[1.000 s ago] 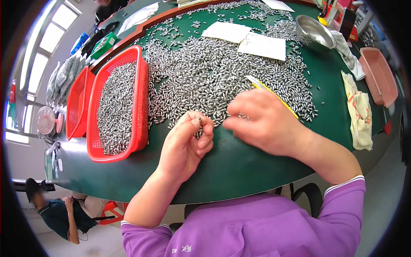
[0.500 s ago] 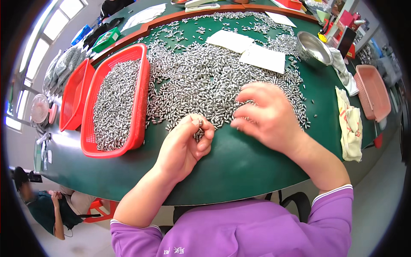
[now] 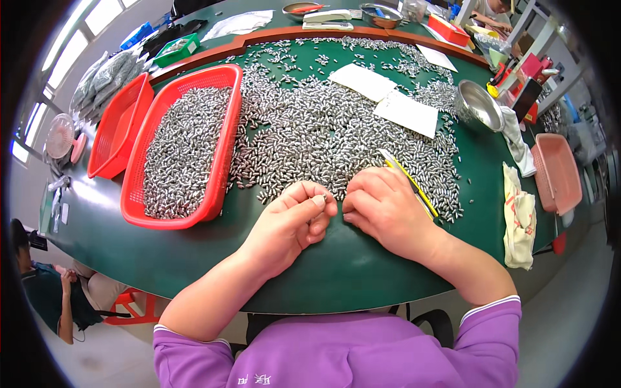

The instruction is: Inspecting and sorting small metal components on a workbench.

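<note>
Daylight from the bright windows [image 3: 103, 14] at ten o'clock reaches a dark green, glossy surface [image 3: 336, 275]. Taking the clock from between the worker's hands, a wide heap of small, silvery, oval metal pieces [image 3: 310, 136] spreads at twelve, and a red plastic mesh-sided basket [image 3: 226, 149] filled with similar pieces stands at ten.

What has just changed is the right hand [image 3: 391, 207]: half a second ago its fingers were spread above the heap; now they are curled together at the heap's near edge, close beside the left hand [image 3: 288, 223]. I can't tell whether they grip anything. Left thumb and forefinger are pinched on one small dark-silver piece [image 3: 324, 196]. To my eye, the handling has narrowed to the two sets of fingertips.

A slim yellow tool with a pale tip [image 3: 414, 184] lies at two o'clock, just beyond the right hand.
</note>
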Demonstrator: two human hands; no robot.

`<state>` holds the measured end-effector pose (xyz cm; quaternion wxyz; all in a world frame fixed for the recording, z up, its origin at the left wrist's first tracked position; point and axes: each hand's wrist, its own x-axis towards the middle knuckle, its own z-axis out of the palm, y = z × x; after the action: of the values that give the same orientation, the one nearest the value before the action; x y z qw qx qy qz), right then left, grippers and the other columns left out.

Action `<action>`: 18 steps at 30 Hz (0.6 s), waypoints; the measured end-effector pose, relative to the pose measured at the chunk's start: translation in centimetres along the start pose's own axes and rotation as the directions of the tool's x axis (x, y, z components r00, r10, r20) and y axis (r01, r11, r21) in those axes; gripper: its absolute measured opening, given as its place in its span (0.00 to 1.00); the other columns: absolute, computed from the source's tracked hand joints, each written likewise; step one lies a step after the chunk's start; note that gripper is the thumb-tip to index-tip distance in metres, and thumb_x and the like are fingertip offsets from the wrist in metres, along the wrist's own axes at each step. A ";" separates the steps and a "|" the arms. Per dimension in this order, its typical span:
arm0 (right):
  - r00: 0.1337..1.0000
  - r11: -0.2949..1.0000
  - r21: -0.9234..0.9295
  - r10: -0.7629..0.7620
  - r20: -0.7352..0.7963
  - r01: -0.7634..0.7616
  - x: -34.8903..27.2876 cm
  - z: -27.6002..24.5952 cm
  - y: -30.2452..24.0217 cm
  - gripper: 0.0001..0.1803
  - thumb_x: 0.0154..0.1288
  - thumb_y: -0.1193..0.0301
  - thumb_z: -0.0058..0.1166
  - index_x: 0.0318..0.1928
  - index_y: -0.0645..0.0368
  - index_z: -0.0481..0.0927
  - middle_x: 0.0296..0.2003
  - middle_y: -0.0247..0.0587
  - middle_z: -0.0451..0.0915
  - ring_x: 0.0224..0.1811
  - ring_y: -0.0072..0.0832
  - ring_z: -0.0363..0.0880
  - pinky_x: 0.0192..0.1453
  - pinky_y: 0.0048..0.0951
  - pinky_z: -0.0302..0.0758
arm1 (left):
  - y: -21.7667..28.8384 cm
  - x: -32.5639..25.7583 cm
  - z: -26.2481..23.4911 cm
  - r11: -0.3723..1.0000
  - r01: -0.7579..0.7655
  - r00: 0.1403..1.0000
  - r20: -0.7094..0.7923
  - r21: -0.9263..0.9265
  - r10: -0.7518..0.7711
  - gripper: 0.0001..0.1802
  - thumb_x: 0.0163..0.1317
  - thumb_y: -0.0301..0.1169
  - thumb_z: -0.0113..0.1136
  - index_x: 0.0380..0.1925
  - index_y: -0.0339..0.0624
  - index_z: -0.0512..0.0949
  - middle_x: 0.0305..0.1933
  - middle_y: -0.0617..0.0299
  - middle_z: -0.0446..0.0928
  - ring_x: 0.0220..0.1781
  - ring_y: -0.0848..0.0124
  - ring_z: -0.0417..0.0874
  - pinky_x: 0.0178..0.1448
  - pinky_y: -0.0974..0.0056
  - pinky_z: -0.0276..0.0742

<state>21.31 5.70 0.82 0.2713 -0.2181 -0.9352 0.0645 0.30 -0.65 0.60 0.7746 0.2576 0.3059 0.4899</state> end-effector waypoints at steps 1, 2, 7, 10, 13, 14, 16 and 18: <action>0.999 0.998 0.041 0.041 -0.013 -0.040 0.0 0.0 0.1 0.12 0.54 0.72 0.66 0.38 0.54 0.78 0.41 0.36 0.77 0.49 0.38 0.77 0.55 0.41 0.72 | 0.0 0.0 -0.1 1.000 -0.003 1.000 0.002 -0.002 0.003 0.05 0.72 0.31 0.53 0.44 0.43 0.72 0.39 0.65 0.76 0.30 0.79 0.69 0.35 0.73 0.66; 0.996 0.993 0.082 0.083 -0.024 -0.080 0.0 0.0 0.2 0.12 0.54 0.73 0.66 0.38 0.54 0.77 0.39 0.37 0.78 0.48 0.38 0.78 0.55 0.41 0.72 | 0.1 0.0 -0.1 1.000 0.002 1.000 0.010 0.007 -0.002 0.05 0.72 0.30 0.53 0.44 0.43 0.72 0.40 0.65 0.76 0.31 0.79 0.69 0.36 0.73 0.66; 0.984 0.965 0.252 0.115 -0.139 -0.077 0.2 -0.6 0.4 0.12 0.55 0.78 0.65 0.38 0.55 0.77 0.36 0.36 0.81 0.43 0.38 0.81 0.50 0.39 0.75 | 0.0 -0.2 0.1 0.998 0.052 0.999 0.009 -0.022 -0.052 0.07 0.71 0.29 0.53 0.47 0.44 0.71 0.41 0.65 0.76 0.32 0.78 0.70 0.38 0.71 0.67; 0.982 0.970 0.241 0.029 -0.185 0.017 0.2 -0.6 0.4 0.12 0.54 0.77 0.65 0.38 0.55 0.78 0.37 0.34 0.81 0.43 0.36 0.80 0.49 0.38 0.74 | -0.1 -0.3 0.0 0.993 0.113 0.993 0.029 0.016 -0.114 0.08 0.71 0.29 0.52 0.48 0.43 0.71 0.42 0.64 0.76 0.34 0.78 0.71 0.39 0.70 0.68; 0.986 0.965 0.256 -0.010 -0.165 0.052 0.2 -0.6 0.4 0.11 0.54 0.75 0.66 0.39 0.55 0.81 0.38 0.34 0.81 0.44 0.36 0.81 0.49 0.37 0.75 | -0.2 -0.2 0.4 0.980 0.169 0.981 0.077 0.102 -0.177 0.08 0.71 0.30 0.52 0.47 0.41 0.71 0.44 0.61 0.76 0.33 0.78 0.70 0.37 0.72 0.66; 0.986 0.960 0.275 -0.008 -0.167 0.054 0.2 -0.6 0.4 0.12 0.54 0.75 0.66 0.40 0.55 0.82 0.37 0.34 0.82 0.43 0.35 0.81 0.49 0.37 0.76 | -0.3 -0.2 0.3 0.981 0.169 0.981 0.077 0.100 -0.177 0.08 0.71 0.30 0.52 0.47 0.41 0.71 0.44 0.61 0.76 0.33 0.78 0.70 0.37 0.72 0.66; 0.985 0.947 0.316 -0.006 -0.170 0.061 0.3 -0.5 0.4 0.13 0.54 0.75 0.67 0.42 0.55 0.83 0.36 0.34 0.83 0.42 0.35 0.82 0.47 0.36 0.77 | -0.4 -0.3 0.3 0.981 0.161 0.982 0.080 0.109 -0.170 0.09 0.72 0.31 0.52 0.47 0.41 0.71 0.43 0.61 0.76 0.33 0.78 0.70 0.37 0.72 0.66; 0.985 0.932 0.362 0.040 -0.170 0.025 0.4 -0.7 0.0 0.15 0.53 0.75 0.67 0.44 0.55 0.83 0.36 0.33 0.83 0.41 0.34 0.82 0.46 0.36 0.77 | -0.3 -0.3 0.3 0.978 0.167 0.981 0.083 0.121 -0.178 0.09 0.72 0.31 0.52 0.48 0.41 0.71 0.42 0.61 0.76 0.33 0.78 0.70 0.37 0.72 0.66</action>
<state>21.39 5.84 1.65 0.3875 -0.1727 -0.8790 0.2177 0.58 -1.04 0.64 0.8116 0.2964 0.3181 0.3901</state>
